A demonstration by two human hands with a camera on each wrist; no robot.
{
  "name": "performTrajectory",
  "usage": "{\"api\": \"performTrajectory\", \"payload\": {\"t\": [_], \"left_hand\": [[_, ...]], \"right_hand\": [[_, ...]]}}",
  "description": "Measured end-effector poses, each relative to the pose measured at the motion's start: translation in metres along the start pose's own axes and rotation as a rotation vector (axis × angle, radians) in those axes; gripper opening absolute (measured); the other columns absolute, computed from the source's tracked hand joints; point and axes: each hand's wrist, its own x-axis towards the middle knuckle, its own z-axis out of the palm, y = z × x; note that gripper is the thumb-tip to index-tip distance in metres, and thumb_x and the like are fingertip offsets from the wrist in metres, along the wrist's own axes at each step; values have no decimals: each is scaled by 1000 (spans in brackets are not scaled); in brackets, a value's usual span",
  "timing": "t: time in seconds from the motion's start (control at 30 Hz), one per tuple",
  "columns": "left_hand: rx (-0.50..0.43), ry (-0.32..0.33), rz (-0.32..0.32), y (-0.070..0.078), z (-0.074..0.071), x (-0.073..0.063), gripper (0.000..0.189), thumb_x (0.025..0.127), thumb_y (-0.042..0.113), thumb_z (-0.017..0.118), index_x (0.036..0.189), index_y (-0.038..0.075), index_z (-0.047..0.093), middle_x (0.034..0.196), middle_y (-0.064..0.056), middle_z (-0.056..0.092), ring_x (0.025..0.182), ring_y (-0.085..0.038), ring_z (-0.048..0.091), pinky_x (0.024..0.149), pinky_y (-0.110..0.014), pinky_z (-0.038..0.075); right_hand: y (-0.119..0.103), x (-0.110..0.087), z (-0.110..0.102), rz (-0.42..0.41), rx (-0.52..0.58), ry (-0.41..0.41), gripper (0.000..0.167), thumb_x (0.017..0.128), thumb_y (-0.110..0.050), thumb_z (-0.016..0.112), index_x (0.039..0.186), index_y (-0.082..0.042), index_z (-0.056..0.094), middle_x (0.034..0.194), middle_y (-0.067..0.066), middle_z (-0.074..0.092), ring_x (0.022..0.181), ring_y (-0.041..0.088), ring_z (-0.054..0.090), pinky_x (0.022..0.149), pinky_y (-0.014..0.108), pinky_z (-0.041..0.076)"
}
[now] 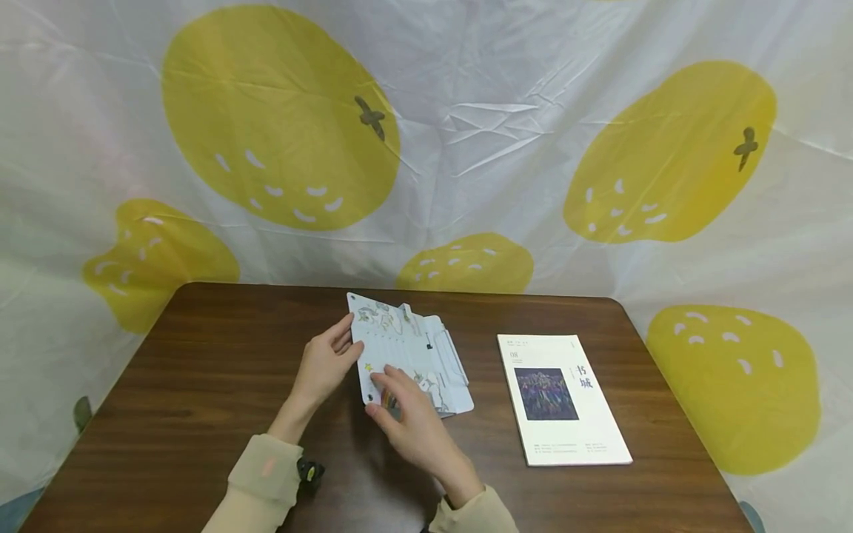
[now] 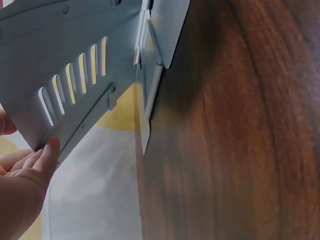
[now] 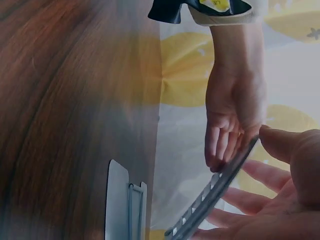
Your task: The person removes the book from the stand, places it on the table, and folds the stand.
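Observation:
A pale metal book stand (image 1: 396, 348) with unicorn drawings is tilted up above the table in the head view. Its slotted back (image 2: 75, 80) and a hinged wire support (image 2: 153, 90) appear in the left wrist view. My left hand (image 1: 323, 366) grips the panel's left edge, thumb on the printed face and fingers behind. Close to the lower left corner, my right hand (image 1: 416, 426) has its fingers extended over the printed face and its thumb at the edge. The right wrist view catches the panel edge-on (image 3: 215, 195) beside my right hand's spread fingers (image 3: 250, 200).
A white book (image 1: 553, 437) with a dark picture on its cover lies flat to the right of the stand. Under everything is a brown wooden table (image 1: 200, 385) with rounded far corners. Behind it hangs a white cloth (image 1: 480, 148) with yellow fruit shapes.

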Motion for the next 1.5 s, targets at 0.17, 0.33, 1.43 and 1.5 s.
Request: {"api": "performTrajectory", "payload": {"t": [0.17,0.33,1.43,1.5], "left_hand": [[24,-1,3,-4,-1,1,53,91,4,64,140,-7,47,143,-19,47,123,-32,53,95,-30,47],[27,-8,-6,-5,-2,1,53,91,5,64,140,-7,48,143,-19,47,123,-32,53,95,-30,47],[57,-59,-82,-21,-11,-6,57,90,4,65,141,-8,44,143,-21,46,124,-32,52,96,-35,46],[64,-61,-84,-22,-12,-6,57,90,4,65,142,-8,44,143,-21,46,125,-32,52,96,-35,47]], "right_hand": [[3,0,-8,14,13,2,39,95,-20,64,132,-6,60,139,18,53,131,30,47,107,48,37],[7,0,-20,28,19,6,38,94,-16,65,130,-6,60,137,17,55,129,29,49,106,46,38],[91,24,-75,75,-164,9,42,89,-13,72,129,-5,61,133,12,59,124,30,53,105,44,40],[98,27,-77,56,-174,-5,43,88,-13,73,129,-4,61,131,13,59,123,31,54,104,45,41]]}}
